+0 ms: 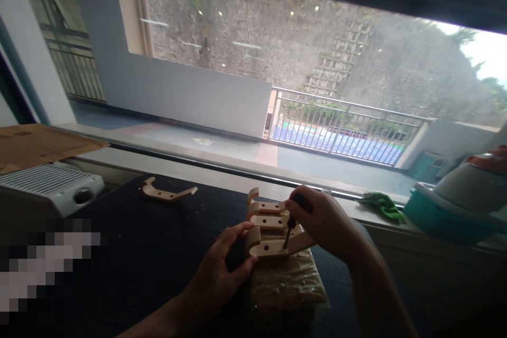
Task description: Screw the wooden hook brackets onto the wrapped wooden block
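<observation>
Three curved wooden pieces with holes lie in a row across a plastic-wrapped block (pixel 291 285) on the dark table. My right hand (pixel 322 222) is closed round the dark handle of a screwdriver (pixel 291 224), which slants down. Its tip meets the right hole of the nearest curved wooden piece (pixel 273 248). At that piece's left end, my left hand (pixel 222 264) grips with the thumb in front and the fingers behind. Behind it sit the middle wooden piece (pixel 270 221) and the farthest one (pixel 263 207), their right ends partly hidden by my right hand.
Another curved wooden piece (pixel 168 195) lies at the table's far left, with small crumbs nearby. A white projector-like box (pixel 51 185) stands left, below a brown envelope (pixel 43 142). On the sill are a green cloth (pixel 382 207) and a teal container (pixel 439 216). A window runs behind.
</observation>
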Demonstrator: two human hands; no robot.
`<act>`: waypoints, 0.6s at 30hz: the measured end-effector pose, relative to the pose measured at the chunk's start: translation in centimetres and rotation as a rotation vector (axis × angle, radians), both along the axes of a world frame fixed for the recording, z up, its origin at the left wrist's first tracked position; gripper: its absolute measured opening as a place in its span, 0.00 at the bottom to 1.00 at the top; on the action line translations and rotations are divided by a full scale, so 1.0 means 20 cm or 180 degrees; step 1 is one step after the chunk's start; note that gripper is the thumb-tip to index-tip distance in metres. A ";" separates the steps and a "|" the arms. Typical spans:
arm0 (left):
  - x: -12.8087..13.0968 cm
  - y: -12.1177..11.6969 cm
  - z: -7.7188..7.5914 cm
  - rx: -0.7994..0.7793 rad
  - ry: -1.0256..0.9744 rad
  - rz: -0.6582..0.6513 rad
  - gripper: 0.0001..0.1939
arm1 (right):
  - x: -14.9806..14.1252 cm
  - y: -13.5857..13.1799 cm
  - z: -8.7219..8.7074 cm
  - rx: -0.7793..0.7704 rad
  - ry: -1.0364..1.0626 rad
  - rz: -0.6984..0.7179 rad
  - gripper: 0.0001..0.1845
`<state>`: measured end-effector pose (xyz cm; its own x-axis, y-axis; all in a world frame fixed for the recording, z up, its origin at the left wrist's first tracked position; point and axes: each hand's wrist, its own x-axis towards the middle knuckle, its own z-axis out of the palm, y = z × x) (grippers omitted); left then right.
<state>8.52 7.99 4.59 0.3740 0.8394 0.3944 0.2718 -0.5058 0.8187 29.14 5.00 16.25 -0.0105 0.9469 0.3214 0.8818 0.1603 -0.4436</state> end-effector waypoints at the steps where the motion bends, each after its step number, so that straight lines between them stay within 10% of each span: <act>1: 0.00 0.00 0.00 0.0009 -0.0005 -0.0002 0.22 | 0.01 0.01 -0.01 0.0001 0.0013 -0.0118 0.13; 18: 0.00 0.00 -0.01 -0.0074 0.0006 -0.0078 0.22 | 0.07 -0.01 0.01 -0.0184 0.0148 -0.0069 0.14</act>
